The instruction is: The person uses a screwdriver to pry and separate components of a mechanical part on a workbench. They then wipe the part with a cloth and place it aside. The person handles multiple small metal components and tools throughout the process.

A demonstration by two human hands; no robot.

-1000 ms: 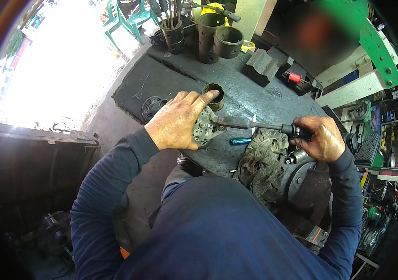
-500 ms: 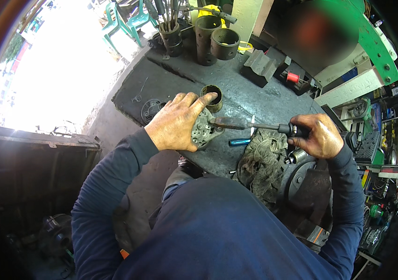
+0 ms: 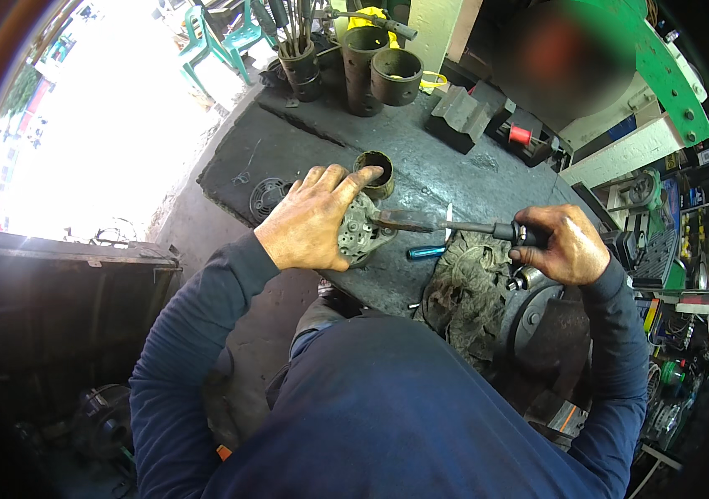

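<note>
My left hand [image 3: 304, 220] grips a round, cast metal housing [image 3: 354, 243] with holes, near the bench's front edge; a fingertip reaches over a short greasy cylinder [image 3: 377, 187] behind it. My right hand [image 3: 562, 241] is closed around the black handle of a long-shafted tool [image 3: 475, 226]. Its broad dark tip [image 3: 408, 219] rests against the housing's right side. A perforated round plate [image 3: 268, 200] lies left of my left hand. A blue-handled tool [image 3: 426, 252] and a greasy rag [image 3: 462, 299] lie below the shaft, with a small steel fitting [image 3: 527, 279] under my right hand.
The dark bench [image 3: 246, 141] carries a tool-filled can [image 3: 303, 75], two tubular holders [image 3: 396, 79], steel blocks [image 3: 458, 116] and a red spool [image 3: 521, 136] at the back. A green frame [image 3: 670, 91] and cluttered shelves stand right; green chairs [image 3: 200, 46] are beyond, a dark panel [image 3: 63, 299] left.
The view has shifted very slightly. Both hands keep their grips, and the tool stays against the housing with little visible movement.
</note>
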